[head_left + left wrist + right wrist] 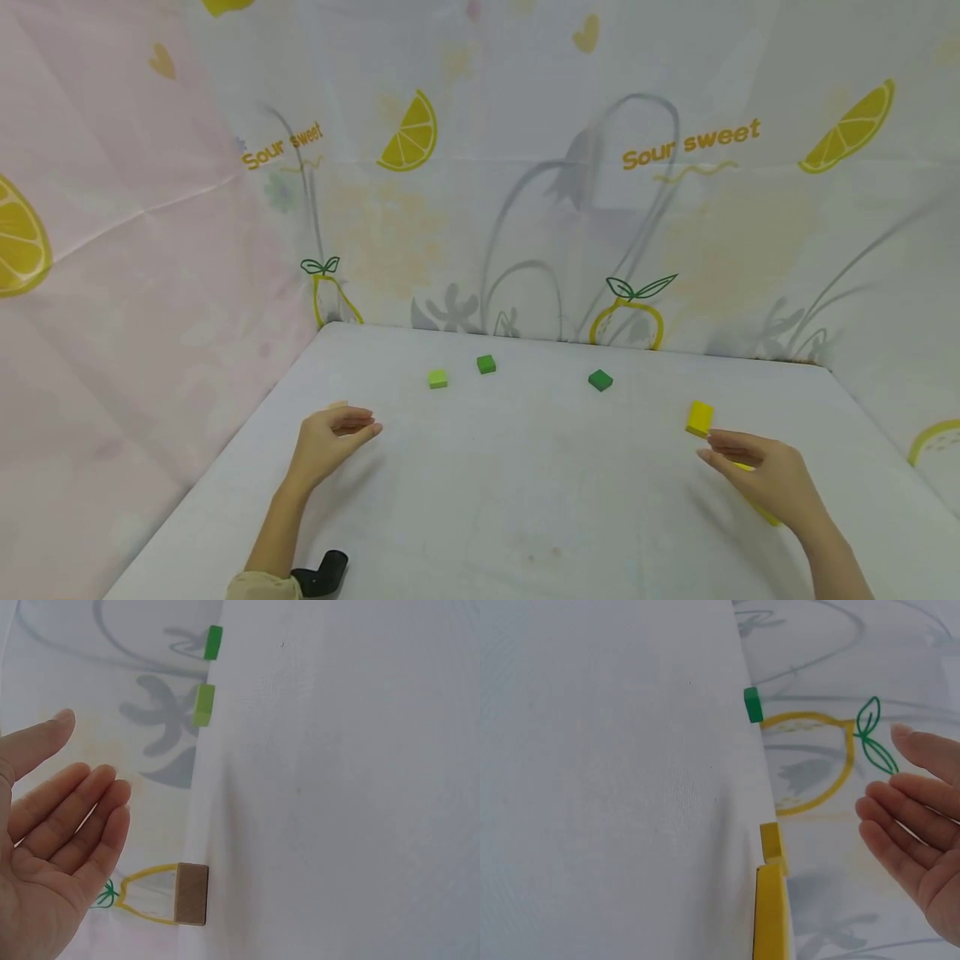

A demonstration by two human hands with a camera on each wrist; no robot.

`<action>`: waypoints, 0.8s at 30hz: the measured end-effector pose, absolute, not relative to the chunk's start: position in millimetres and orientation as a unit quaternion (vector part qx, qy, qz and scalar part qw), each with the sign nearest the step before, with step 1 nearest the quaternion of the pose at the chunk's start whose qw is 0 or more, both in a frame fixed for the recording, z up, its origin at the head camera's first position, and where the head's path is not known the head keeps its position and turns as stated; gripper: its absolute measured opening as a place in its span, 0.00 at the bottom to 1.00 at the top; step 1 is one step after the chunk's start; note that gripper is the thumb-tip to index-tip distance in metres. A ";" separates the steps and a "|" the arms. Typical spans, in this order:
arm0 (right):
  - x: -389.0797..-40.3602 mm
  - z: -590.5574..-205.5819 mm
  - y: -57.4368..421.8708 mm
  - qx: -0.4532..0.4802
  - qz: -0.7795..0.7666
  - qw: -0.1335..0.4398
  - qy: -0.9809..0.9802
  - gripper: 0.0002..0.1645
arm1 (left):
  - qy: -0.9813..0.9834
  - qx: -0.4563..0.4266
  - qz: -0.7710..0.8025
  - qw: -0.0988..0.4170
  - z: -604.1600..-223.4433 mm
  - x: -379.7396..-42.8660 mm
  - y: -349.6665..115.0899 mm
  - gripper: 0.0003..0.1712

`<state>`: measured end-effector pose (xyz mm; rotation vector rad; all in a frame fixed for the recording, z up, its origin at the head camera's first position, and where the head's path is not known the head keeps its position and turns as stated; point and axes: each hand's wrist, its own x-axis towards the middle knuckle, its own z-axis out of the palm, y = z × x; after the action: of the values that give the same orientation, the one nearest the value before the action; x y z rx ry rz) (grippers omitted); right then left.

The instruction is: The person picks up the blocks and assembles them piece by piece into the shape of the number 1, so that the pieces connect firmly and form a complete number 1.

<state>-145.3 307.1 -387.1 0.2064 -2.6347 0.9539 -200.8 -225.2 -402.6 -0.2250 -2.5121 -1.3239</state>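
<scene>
My left hand point(330, 442) hovers above the left side of the table, its fingers loosely bent and holding nothing. Just behind it lies a plain wooden block point(192, 894), mostly hidden by the hand in the head view. On the right, my right hand point(772, 475) hangs over the table, likewise with nothing in its relaxed fingers. Beyond its fingertips is a short yellow block point(700, 418). A longer yellow block point(770, 915) lies beneath this hand, which partly covers it in the head view.
Toward the back of the white table point(525, 483) lie a light green block point(438, 379), a green block point(486, 364) and a dark green block point(600, 380). A black strap piece point(322, 573) shows at the left wrist. Printed cloth point(510, 208) hangs behind.
</scene>
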 end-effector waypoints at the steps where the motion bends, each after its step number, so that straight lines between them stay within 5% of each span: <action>1: -145.3 -387.4 308.4 0.068 0.334 0.165 -0.926 0.19 | -0.872 -0.076 -0.461 0.145 -402.4 -200.6 -225.8 0.16; 13: -143.2 -389.5 325.1 0.046 0.327 0.173 -0.928 0.19 | -0.871 -0.091 -0.459 0.148 -376.6 -183.1 -217.2 0.13; 24: -144.5 -393.3 335.1 0.037 0.347 0.164 -0.923 0.18 | -0.875 -0.058 -0.459 0.142 -409.7 -200.9 -235.7 0.15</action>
<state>-144.5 335.1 -393.3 0.1054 -2.6296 0.9902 -200.9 -235.7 -409.7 -0.1680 -2.5260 -1.3250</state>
